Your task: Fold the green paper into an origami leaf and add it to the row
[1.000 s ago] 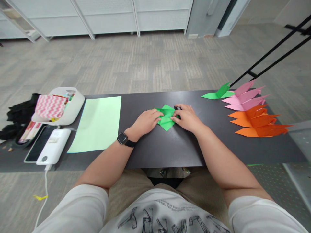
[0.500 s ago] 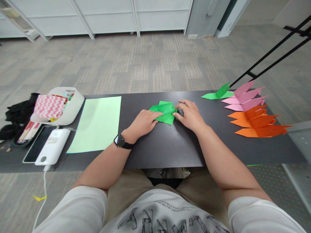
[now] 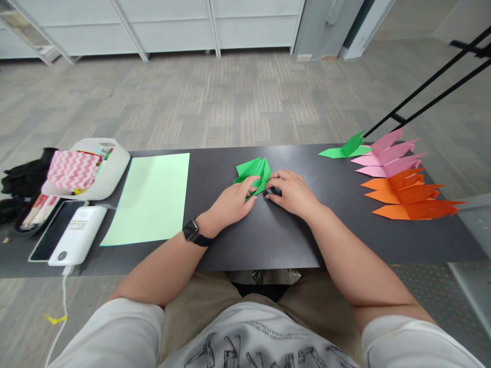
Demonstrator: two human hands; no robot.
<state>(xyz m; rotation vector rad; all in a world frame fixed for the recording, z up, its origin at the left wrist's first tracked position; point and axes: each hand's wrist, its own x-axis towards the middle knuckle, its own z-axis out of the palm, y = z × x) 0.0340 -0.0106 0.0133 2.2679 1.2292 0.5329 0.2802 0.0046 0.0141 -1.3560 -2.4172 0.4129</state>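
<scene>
A piece of folded green paper (image 3: 256, 169) with several creased flaps sits near the middle of the dark table. My left hand (image 3: 235, 202) grips its near-left side, thumb and fingers closed on the paper and hiding part of it. Close by on the right, my right hand (image 3: 292, 193) has bent fingers, with a dark gap between thumb and forefinger. Its fingertips are at the paper's right edge; whether they touch it I cannot tell. To the left lies a flat light-green sheet (image 3: 149, 199).
Folded paper pieces line the table's right end: green (image 3: 347, 148), pink (image 3: 389, 156) and orange (image 3: 408, 197). On the left are a white basket (image 3: 111, 174) with a pink zigzag-patterned item, a phone (image 3: 53, 232) and a white power bank (image 3: 79, 235) with a cable.
The green paper has turned and shifted slightly left, its flaps now standing up more. My right hand has come left and nearer to me; my left hand has moved a little nearer to me.
</scene>
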